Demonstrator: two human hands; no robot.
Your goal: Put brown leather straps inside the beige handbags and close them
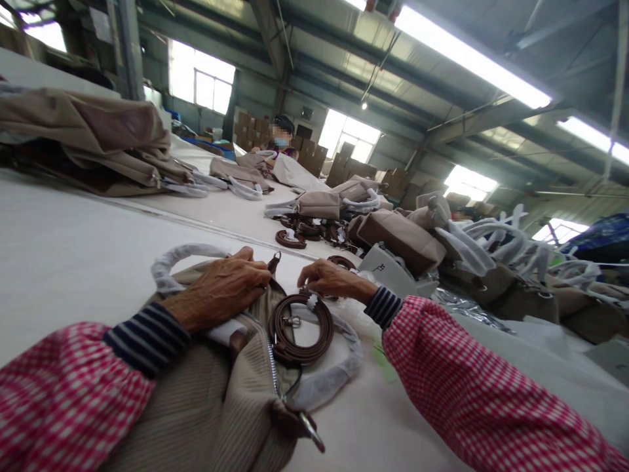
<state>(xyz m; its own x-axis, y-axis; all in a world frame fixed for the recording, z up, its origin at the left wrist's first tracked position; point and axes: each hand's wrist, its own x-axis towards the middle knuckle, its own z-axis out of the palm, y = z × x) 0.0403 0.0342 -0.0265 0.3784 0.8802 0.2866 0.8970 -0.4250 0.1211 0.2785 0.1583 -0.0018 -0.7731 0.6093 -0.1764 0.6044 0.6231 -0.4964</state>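
A beige ribbed handbag (211, 400) lies in front of me with its zipped top partly open. Its carrying handles are wrapped in white film; one wrapped handle (339, 373) curves out on the right. My left hand (221, 288) is closed on the bag's upper edge, near the leather tab and metal ring at the far end. A brown coiled strap (322, 341), tied with a white tie and fitted with a metal clasp, is at the bag's opening. My right hand (334, 278) has its fingers pinched at the top of this coil; the fingertips are partly hidden.
More coiled straps (291, 238) lie farther along the white table (73, 242). Beige and brown bags (398, 239) are heaped at right, beside a grey printed pouch (386, 265). Another bag pile (83, 141) stands at left. A masked person (282, 141) is across the table.
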